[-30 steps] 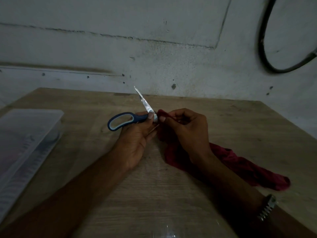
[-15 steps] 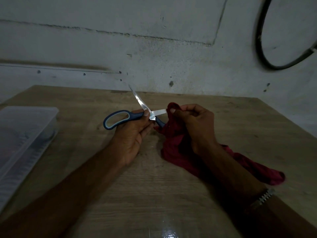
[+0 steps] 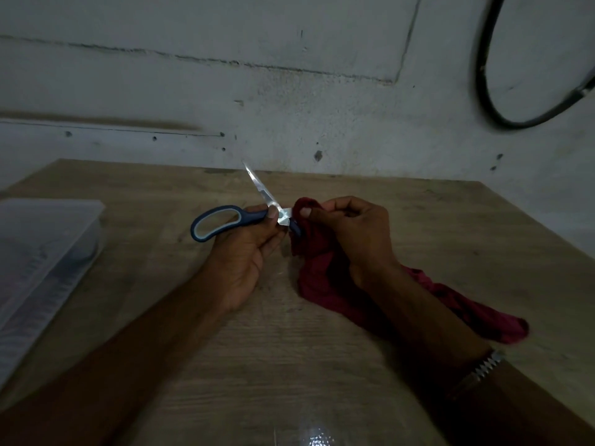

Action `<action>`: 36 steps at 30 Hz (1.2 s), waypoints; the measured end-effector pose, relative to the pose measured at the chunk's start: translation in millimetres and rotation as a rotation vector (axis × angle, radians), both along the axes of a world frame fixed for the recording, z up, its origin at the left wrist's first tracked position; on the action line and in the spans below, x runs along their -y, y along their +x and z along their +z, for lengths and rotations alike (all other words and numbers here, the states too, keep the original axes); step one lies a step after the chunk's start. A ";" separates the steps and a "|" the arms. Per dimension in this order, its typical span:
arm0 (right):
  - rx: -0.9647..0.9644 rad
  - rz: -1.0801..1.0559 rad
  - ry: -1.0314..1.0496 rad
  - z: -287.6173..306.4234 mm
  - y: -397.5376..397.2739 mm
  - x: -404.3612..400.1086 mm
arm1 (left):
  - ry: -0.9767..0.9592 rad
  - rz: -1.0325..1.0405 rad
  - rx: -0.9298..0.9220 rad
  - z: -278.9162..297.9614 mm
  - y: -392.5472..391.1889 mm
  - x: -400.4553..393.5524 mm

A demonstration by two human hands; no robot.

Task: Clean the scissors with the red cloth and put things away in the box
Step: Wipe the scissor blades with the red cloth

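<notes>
a wooden desk (image 3: pixel 289 365) fills the lower frame below a scuffed wall (image 3: pixel 289 91). a clear plastic box (image 3: pixel 42 252) waits at the left edge. the red cloth (image 3: pixel 322 278) trails from centre to lower right. the left hand (image 3: pixel 244 252) grips the scissors (image 3: pixel 231 218) at centre, blades parted. the right hand (image 3: pixel 351 230) pinches a fold of cloth, now pressed close to the pivot after sitting further out along the blade half a second ago. wiping appears mid-stroke; nothing has gone into the box yet.
</notes>
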State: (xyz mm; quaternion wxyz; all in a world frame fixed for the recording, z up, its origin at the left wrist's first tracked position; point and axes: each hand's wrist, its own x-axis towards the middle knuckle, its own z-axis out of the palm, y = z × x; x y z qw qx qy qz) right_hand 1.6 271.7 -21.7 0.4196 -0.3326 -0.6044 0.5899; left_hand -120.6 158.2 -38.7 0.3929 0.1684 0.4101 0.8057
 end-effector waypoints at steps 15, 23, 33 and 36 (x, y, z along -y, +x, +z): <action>-0.034 0.016 -0.029 1.2 -0.8 7.7 | -0.007 -0.011 -0.132 -2.8 0.5 1.5; -0.070 -0.057 -0.185 -2.9 10.6 -22.9 | 0.006 0.016 -0.006 0.8 -1.1 0.9; -0.060 0.035 -0.049 -2.6 -2.8 3.7 | 0.024 0.074 0.043 5.3 -6.1 2.6; 0.037 -0.050 0.067 -7.1 -7.0 8.9 | 0.016 0.051 -0.029 5.8 -0.1 3.4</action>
